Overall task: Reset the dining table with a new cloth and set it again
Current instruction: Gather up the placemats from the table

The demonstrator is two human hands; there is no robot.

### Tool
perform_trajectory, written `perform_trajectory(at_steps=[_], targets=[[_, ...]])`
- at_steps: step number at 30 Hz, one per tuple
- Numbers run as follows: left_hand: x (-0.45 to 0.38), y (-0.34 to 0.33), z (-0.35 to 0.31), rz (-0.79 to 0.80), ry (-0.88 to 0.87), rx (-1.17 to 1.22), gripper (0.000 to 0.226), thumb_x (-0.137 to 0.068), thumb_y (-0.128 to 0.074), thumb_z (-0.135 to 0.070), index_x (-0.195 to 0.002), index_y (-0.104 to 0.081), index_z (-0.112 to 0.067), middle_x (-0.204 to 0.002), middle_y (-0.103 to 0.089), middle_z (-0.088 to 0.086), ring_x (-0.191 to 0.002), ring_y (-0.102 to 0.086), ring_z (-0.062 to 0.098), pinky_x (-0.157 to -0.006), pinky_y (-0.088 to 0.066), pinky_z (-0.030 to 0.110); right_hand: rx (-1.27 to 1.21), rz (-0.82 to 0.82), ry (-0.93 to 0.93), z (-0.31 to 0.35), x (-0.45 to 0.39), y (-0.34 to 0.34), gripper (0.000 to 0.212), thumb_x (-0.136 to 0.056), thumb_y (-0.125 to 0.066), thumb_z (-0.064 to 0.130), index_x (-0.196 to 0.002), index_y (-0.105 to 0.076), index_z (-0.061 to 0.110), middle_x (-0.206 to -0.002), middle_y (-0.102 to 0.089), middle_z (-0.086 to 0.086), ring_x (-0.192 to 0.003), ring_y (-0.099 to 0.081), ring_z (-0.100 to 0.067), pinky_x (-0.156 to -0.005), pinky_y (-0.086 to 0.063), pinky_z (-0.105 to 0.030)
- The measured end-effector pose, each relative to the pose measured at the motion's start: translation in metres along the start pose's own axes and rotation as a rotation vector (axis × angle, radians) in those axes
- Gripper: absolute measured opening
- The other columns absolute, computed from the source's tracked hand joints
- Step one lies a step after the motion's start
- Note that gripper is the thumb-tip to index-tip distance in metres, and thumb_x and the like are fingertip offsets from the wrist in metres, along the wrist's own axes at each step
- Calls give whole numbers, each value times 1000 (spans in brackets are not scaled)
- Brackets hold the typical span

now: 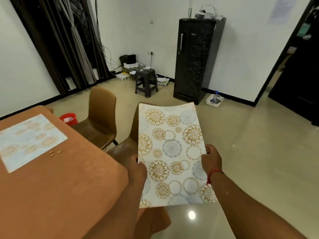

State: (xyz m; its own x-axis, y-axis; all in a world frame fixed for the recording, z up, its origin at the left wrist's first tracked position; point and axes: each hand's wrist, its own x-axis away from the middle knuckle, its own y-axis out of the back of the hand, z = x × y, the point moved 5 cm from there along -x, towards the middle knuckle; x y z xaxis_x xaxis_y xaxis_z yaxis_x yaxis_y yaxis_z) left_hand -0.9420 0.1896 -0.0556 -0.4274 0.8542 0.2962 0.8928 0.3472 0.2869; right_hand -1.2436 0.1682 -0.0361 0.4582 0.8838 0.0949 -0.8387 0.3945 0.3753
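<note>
Both hands hold a patterned placemat (172, 152) out in front of the person, off to the right of the dining surface (60, 178) and above the floor. The left hand (138, 168) has its grip closed on the mat's left edge, thumb on top; the right hand (211, 159) has its grip closed on the right edge, with a red thread (213, 175) round that wrist. The mat is white with gold and grey-blue floral circles, and it sags slightly along its far end.

The surface is covered with a brown cloth (77, 187) that hangs over the near corner. A second placemat (29, 142) of the same pattern lies flat on it toward the left, and a few small tan bits (54, 153) lie just beside that mat's near edge.

Two brown chairs (101, 118) stand at the far side of the surface, one partly hidden behind the held mat. A red bin (69, 119) sits on the floor beyond the corner. Against the far wall stand a dark plastic stool (145, 81) and a black refrigerator (196, 59).
</note>
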Motion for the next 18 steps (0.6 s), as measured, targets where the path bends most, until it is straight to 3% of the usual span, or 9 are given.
perform_trajectory(at_steps=[2, 7, 12, 18], targets=[[-8, -50, -14, 26, -5, -17, 17, -100, -42, -11, -106, -52, -23, -103, -63, 5, -92, -62, 24, -83, -56, 43, 3, -16, 0, -12, -43, 24, 41, -87, -45, -9, -116, -62, 14, -103, -67, -4, -89, -60, -23, -59, -41, -17], [-26, -175, -57, 69, -8, -39, 19, -102, -40, -6, -109, -51, -20, -94, -60, -3, -86, -59, 14, -59, -46, 26, 17, -46, -28, -33, -150, 82, 40, -87, -44, -9, -110, -62, 17, -98, -66, -2, -88, -60, -22, -59, -39, -17], [-59, -266, -109, 70, 8, -22, 18, -102, -41, -5, -107, -53, -18, -98, -62, 1, -87, -60, 16, -58, -46, 26, 23, -59, -52, -32, -255, 122, 38, -87, -48, -8, -112, -61, 18, -99, -66, -2, -90, -60, -23, -66, -41, -24], [-162, -354, -164, 33, -26, -50, 20, -100, -41, -1, -110, -54, -12, -95, -60, -2, -82, -57, 16, -67, -47, 29, -26, -30, -43, -19, -395, 99, 38, -88, -50, -8, -113, -60, 19, -101, -66, -4, -92, -61, -26, -75, -45, -31]])
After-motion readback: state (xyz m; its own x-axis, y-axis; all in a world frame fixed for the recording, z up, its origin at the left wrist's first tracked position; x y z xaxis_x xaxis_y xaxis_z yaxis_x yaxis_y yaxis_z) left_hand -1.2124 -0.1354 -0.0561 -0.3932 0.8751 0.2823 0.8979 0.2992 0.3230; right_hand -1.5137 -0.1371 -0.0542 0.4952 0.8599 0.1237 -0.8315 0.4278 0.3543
